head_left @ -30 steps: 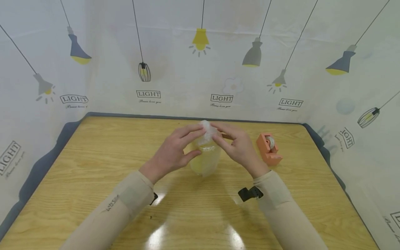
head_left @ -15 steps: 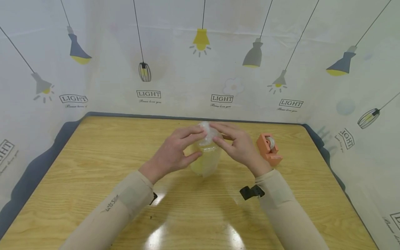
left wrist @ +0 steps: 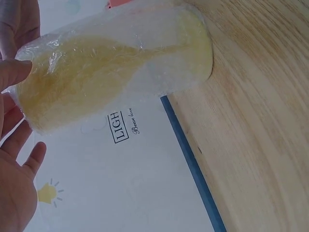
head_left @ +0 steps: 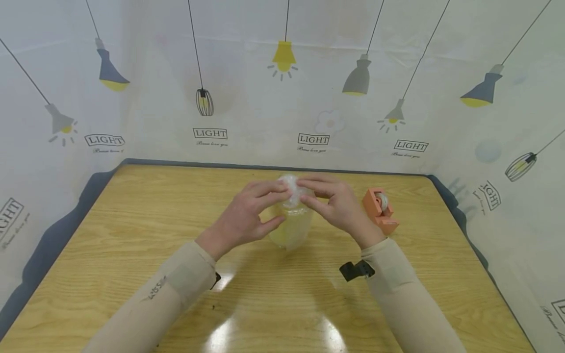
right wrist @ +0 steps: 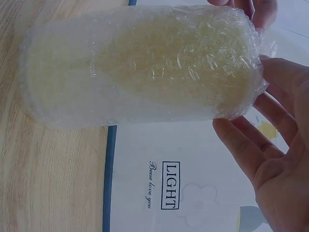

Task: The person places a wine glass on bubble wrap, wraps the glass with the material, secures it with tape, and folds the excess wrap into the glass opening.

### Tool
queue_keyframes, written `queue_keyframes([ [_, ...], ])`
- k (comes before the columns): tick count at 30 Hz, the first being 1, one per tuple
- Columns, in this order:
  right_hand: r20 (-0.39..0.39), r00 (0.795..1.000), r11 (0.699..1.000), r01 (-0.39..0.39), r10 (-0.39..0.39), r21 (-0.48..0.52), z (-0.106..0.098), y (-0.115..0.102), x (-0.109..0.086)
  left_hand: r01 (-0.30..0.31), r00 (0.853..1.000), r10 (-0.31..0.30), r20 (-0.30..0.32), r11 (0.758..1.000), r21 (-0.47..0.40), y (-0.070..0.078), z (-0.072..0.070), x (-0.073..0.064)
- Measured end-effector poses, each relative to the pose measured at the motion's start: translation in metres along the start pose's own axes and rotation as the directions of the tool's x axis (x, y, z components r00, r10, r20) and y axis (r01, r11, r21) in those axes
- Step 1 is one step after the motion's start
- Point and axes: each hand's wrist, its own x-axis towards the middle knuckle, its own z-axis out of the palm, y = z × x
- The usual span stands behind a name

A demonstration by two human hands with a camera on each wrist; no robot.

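Note:
A yellowish goblet [left wrist: 87,72] stands upright on the table, wrapped in clear bubble wrap [head_left: 296,228]. Its bowl, narrow stem and foot show through the layers. At the top, the wrap is gathered and crumpled. My left hand [head_left: 244,211] touches this upper end from the left, fingers mostly straight over the top and thumb lower at the near side. From the right, my right hand [head_left: 342,208] presses the same end with extended fingers. In the right wrist view, the right thumb lies along the wrap's upper edge and a fingertip rests against its side.
A coral-orange tape dispenser [head_left: 381,211] with a roll of tape stands just right of the right hand. The wooden table [head_left: 145,211] ends at a dark blue edge against a white backdrop [head_left: 247,73] printed with lamps. A black strap [head_left: 356,270] is at the right wrist.
The gathered top of the bubble wrap sits slightly lower now, with the fingers of both hands pressing it down. The goblet and tape dispenser have stayed in place.

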Motion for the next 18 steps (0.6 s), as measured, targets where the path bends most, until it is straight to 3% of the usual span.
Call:
queue_keyframes([
  [18,0.069,0.995,0.995,-0.071,0.076,-0.072,-0.0053,-0.0069,0.0022,-0.024,1.000,0.023,0.015,0.999,0.023,0.0025,-0.0010,0.0016],
])
